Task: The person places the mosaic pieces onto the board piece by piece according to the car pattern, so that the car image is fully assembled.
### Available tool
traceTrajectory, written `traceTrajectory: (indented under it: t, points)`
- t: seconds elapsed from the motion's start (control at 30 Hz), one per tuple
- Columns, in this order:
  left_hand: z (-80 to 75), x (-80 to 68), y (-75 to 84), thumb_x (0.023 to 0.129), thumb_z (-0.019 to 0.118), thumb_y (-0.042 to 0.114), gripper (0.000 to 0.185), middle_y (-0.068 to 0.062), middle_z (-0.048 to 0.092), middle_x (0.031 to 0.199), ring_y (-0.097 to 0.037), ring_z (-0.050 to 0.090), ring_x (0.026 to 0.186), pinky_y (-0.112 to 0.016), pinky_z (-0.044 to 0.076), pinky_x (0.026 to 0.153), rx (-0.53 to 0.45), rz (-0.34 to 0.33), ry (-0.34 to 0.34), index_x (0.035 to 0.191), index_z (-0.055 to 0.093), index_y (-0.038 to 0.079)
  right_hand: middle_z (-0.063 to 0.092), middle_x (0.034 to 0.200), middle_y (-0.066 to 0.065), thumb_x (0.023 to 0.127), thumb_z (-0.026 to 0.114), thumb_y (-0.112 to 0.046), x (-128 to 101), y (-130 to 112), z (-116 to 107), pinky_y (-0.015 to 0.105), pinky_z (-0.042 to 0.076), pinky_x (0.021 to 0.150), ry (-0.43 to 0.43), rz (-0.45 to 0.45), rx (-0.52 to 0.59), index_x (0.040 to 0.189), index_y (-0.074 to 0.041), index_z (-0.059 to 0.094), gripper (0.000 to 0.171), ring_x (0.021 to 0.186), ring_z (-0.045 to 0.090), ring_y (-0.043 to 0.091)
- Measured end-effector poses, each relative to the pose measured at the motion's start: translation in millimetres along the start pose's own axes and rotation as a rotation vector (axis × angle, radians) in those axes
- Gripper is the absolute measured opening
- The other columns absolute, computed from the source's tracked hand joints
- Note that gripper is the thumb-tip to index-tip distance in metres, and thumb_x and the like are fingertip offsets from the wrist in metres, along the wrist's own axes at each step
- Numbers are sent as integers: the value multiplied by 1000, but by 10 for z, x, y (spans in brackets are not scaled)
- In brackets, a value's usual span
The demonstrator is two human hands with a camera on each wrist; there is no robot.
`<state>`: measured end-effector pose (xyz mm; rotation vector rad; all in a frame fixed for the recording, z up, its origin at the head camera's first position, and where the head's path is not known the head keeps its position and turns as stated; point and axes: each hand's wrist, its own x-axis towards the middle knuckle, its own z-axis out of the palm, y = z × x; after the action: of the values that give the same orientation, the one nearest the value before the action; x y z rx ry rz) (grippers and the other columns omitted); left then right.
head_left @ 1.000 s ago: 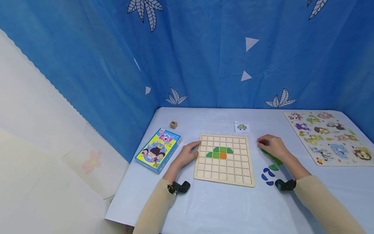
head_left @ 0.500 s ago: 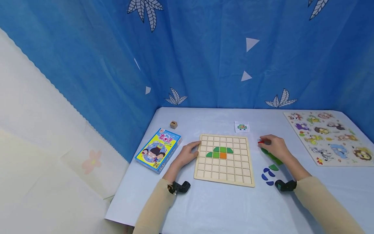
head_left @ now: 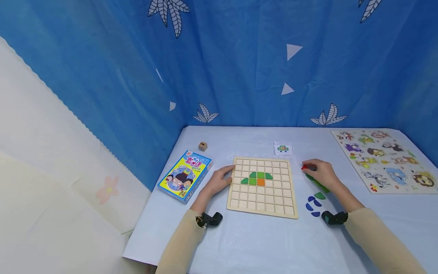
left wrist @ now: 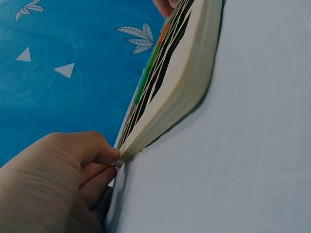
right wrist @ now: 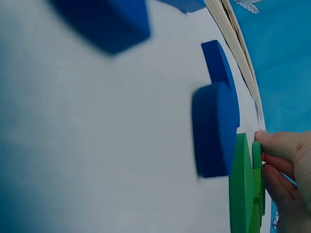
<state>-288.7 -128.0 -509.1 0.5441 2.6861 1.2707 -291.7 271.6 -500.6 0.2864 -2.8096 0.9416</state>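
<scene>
My left hand [head_left: 219, 180] holds the left edge of a square wooden grid board [head_left: 259, 215]; the left wrist view shows the thumb and fingertips pinching that edge. Green pieces [head_left: 253, 181] and an orange square piece [head_left: 261, 182] lie together in the board's cells. To the board's right, my right hand [head_left: 321, 172] pinches a small red piece [head_left: 303, 167], its shape partly covered by the fingers. Below that hand is a row of green pieces [right wrist: 241, 189], partly hidden in the head view. Several blue half-round pieces [head_left: 309, 207] lie nearer me.
A small card [head_left: 283, 148] with a printed green figure on a grid lies behind the board. A blue and yellow box [head_left: 185, 176] and a small wooden block [head_left: 203, 146] are at the left. An animal puzzle board [head_left: 386, 161] occupies the right side.
The red piece has shifted between the right hand's fingertips and shows differently now. That hand has moved only slightly. The left hand and the board stay put.
</scene>
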Motion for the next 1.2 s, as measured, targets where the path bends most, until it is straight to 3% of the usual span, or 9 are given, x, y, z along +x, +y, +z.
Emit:
traceTrajectory:
  t: [0.23,0.33,0.47,0.57,0.67,1.0,1.2]
  points:
    - [1,-3,-18,92,55,6,51,-7,42,144,-20,34,134,-33,29,110,3,-6,1,142,44,10,61,112,26,87,66,-6,3,-177,-82,57,47,87,3,-26,58,117,6,62,33,104,55,44]
    - [-7,-9,-21,92,55,6,51,-7,41,144,-20,34,134,-33,29,110,-4,-10,0,142,44,10,63,112,20,88,67,-11,-6,-390,-125,53,52,78,9,-29,88,118,2,63,33,106,56,39]
    - [-16,-11,-11,92,55,5,51,-8,42,144,-21,34,134,-33,29,110,-17,-1,0,142,44,9,64,111,15,86,70,-17,-64,-705,-72,51,54,72,-8,-106,152,115,-1,66,33,104,58,37]
    - [-11,-8,-6,92,54,4,51,-9,42,144,-21,34,134,-34,29,110,-18,7,-3,141,44,8,63,113,17,86,70,-15,-134,-885,36,53,52,81,-69,-138,211,115,0,66,33,104,57,40]
    - [0,-5,-6,92,55,4,51,-9,42,144,-21,34,134,-34,29,110,-16,11,-3,141,44,8,64,113,15,85,70,-11,-195,-998,177,53,51,83,-95,-151,195,114,-2,67,31,103,59,38]
    - [9,6,-15,92,55,5,50,-9,42,144,-22,34,134,-34,29,110,-15,17,2,141,44,7,66,106,12,81,74,-8,-269,-1004,556,42,55,78,-78,-294,162,107,-2,70,28,95,63,28]
    - [4,3,-21,91,55,4,51,-10,43,143,-22,35,134,-34,30,110,-16,17,3,141,44,7,65,107,13,80,75,-6,-270,-992,624,46,52,83,-77,-337,77,109,-3,69,30,101,59,31]
